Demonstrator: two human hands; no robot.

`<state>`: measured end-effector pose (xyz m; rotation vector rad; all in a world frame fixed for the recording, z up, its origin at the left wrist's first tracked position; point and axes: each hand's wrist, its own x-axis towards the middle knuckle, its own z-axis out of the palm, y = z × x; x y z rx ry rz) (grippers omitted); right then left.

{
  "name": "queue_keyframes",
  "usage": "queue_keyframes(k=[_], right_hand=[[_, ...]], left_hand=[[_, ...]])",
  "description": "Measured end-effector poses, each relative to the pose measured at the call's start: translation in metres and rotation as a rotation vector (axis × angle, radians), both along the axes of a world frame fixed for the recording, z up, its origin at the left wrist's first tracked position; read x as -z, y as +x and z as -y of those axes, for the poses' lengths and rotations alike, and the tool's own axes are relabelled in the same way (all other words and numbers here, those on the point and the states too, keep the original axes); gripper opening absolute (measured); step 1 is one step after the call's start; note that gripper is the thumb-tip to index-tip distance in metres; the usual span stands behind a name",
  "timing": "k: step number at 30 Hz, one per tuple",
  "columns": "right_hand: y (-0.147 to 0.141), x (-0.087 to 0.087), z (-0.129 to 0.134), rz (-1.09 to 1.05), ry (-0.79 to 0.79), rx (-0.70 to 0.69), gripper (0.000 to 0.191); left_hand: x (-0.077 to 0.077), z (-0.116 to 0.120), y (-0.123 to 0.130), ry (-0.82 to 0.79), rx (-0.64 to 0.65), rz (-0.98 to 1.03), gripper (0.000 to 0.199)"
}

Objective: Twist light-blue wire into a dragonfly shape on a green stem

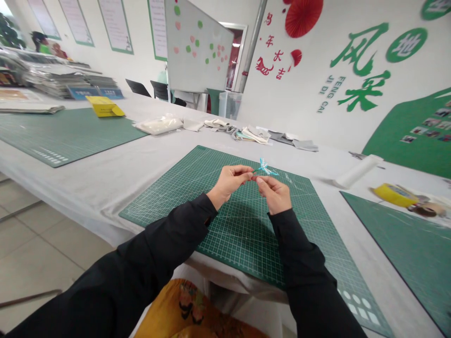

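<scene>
A small light-blue flower [268, 168] with white bead-like dots on its petals and a thin green stem is held above the green cutting mat [243, 234]. My left hand [229, 182] pinches the green stem between thumb and fingers, so the petals point away to the right. Close beside it, my right hand [276, 193] is closed in a pinch just below the petals, its fingertips at the stem by my left fingertips. What exactly lies between the right fingertips is too small to see.
More cutting mats lie to the left [70, 136] and right [405, 253]. At the back are a plastic-wrapped white pack [160, 125] and folded cloth pieces [253, 134]. A yellow box [104, 107], a white roll [358, 171] and a yellow tape-like item [395, 195] also lie around.
</scene>
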<state>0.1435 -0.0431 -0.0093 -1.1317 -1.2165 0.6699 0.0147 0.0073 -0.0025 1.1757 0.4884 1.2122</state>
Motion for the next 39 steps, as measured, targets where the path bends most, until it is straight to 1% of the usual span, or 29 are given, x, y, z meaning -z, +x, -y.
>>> queue_keyframes(k=[4,6,11,13,15,17,22,26,29,31,33,36,38,39], right_hand=[[0.003,0.003,-0.001,0.003,-0.024,-0.016,0.025],[0.005,0.004,-0.001,-0.007,-0.039,-0.042,0.027],[0.004,0.006,0.0,-0.081,-0.087,-0.183,0.032],[0.003,0.006,0.001,-0.078,-0.092,-0.211,0.031],[0.002,0.005,0.003,-0.015,-0.087,-0.184,0.03],[0.001,0.005,0.005,0.066,-0.063,-0.123,0.028],[-0.002,-0.001,0.012,0.162,0.062,0.03,0.022],[-0.004,-0.005,0.016,0.242,0.089,0.072,0.021],[-0.003,-0.003,0.014,0.236,0.077,0.06,0.021],[-0.001,0.0,0.01,0.155,0.039,-0.008,0.023],[0.001,0.002,0.007,-0.006,-0.023,-0.127,0.024],[0.002,0.001,0.006,-0.267,-0.154,-0.414,0.024],[0.002,-0.002,0.009,-0.379,-0.222,-0.62,0.024],[0.002,-0.004,0.01,-0.427,-0.226,-0.688,0.024]], left_hand=[[0.001,0.001,0.001,0.001,0.017,-0.016,0.021],[0.001,0.001,0.001,0.013,0.004,-0.022,0.021],[0.003,0.002,0.004,0.044,-0.103,-0.025,0.018],[0.004,0.004,0.007,0.052,-0.142,-0.024,0.016],[0.005,0.005,0.009,0.053,-0.168,-0.033,0.015],[0.004,0.007,0.01,0.045,-0.173,-0.044,0.013],[0.0,0.01,0.01,-0.013,-0.113,0.004,0.015],[-0.002,0.013,0.01,-0.09,-0.056,0.062,0.02],[-0.001,0.013,0.009,-0.117,-0.043,0.087,0.022],[-0.001,0.012,0.008,-0.131,-0.037,0.096,0.022],[0.0,0.01,0.008,-0.141,-0.038,0.098,0.023],[0.0,0.009,0.007,-0.135,-0.047,0.09,0.022],[0.0,0.009,0.006,-0.127,-0.055,0.082,0.021],[-0.001,0.008,0.006,-0.126,-0.061,0.082,0.02]])
